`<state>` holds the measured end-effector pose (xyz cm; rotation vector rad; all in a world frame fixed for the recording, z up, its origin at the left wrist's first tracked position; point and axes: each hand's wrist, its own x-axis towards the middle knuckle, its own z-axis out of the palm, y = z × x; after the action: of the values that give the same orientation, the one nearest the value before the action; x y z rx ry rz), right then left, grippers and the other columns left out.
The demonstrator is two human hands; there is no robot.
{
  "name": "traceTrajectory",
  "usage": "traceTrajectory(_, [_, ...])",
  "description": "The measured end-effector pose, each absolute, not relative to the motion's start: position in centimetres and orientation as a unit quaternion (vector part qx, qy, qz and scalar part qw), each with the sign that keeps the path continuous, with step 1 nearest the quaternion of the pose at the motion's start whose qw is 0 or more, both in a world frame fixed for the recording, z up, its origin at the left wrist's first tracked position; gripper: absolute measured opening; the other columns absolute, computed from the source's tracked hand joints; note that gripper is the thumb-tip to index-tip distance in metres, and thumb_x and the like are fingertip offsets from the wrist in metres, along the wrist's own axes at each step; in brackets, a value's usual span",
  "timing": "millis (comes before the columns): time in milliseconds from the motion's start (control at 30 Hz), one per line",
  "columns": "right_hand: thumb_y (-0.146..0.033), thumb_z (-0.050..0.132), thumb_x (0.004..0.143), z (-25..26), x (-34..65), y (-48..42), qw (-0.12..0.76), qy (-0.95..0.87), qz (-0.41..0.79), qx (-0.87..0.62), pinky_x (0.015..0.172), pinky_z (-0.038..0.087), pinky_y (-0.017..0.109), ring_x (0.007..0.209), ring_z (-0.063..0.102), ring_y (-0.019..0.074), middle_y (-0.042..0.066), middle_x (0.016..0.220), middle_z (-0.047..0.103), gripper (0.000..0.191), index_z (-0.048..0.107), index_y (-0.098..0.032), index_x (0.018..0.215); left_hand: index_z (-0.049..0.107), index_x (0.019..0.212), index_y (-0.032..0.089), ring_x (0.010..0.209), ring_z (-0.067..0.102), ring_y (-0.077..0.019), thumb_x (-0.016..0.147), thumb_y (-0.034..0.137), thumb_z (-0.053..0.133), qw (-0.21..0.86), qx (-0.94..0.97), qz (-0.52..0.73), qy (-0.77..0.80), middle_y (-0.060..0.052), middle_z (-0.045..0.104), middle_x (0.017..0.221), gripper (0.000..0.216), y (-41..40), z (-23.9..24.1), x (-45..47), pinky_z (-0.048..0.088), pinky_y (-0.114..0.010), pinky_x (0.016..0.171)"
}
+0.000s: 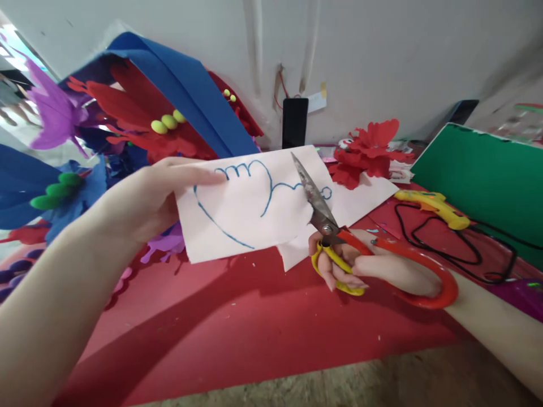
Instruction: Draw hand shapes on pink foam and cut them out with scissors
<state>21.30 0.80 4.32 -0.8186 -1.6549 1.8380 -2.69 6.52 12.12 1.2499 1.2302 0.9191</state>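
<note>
Paper (254, 209) with a blue drawn outline sits mid-frame above the red mat (237, 333), pinched at its left edge by our left hand (139, 198). Our right hand (373, 271) grips the scissors (335, 237), blades shut at the sheet's right edge. We judge cutting barely begun; most of the outline remains uncut. Right of centre lie a glue gun (432, 206) and its cord, a green sheet (483, 181) beyond; paper flowers (369, 150) crowd the upper left and centre

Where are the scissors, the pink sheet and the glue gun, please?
scissors (316, 204): head view, on the blades near the pivot.
pink sheet (237, 212): head view, on its middle, inside the blue outline.
glue gun (432, 204): head view, on its yellow body.
</note>
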Motion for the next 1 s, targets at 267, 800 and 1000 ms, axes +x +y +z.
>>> traceTrajectory(267, [-0.009, 0.034, 0.070, 3.5, 22.6, 1.6, 0.227, -0.633, 0.698, -0.246, 0.043, 0.038, 0.020, 0.045, 0.037, 0.0050, 0.001, 0.071, 0.054, 0.035, 0.039, -0.014, 0.104, 0.065, 0.085, 0.008, 0.063, 0.064, -0.0106, 0.073, 0.027, 0.048, 0.577, 0.583, 0.344, 0.457, 0.002, 0.070, 0.066, 0.027, 7.8, 12.5, -5.0, 0.046, -0.019, 0.061])
traceTrajectory(800, [-0.014, 0.039, 0.067, 4.5, 21.6, 0.4, 0.170, -0.655, 0.618, -0.400, 0.042, 0.038, 0.018, 0.050, 0.044, 0.0063, 0.003, 0.074, 0.056, 0.024, 0.046, -0.014, 0.090, 0.068, 0.060, 0.012, 0.042, 0.042, -0.0025, 0.068, 0.022, 0.063, 0.469, 0.748, 0.039, 0.467, 0.006, 0.055, 0.045, 0.014, 6.6, 11.4, -3.3, 0.030, -0.008, 0.038])
traceTrajectory(1000, [-0.018, 0.041, 0.071, 4.8, 21.2, 0.0, 0.121, -0.649, 0.598, -0.454, 0.042, 0.036, 0.018, 0.049, 0.041, 0.0054, -0.001, 0.068, 0.047, 0.013, 0.046, -0.015, 0.082, 0.070, 0.065, 0.015, 0.046, 0.053, -0.0075, 0.072, 0.031, 0.061, 0.509, 0.725, 0.017, 0.463, 0.003, 0.060, 0.047, 0.019, 6.5, 10.8, -2.4, 0.038, -0.012, 0.042])
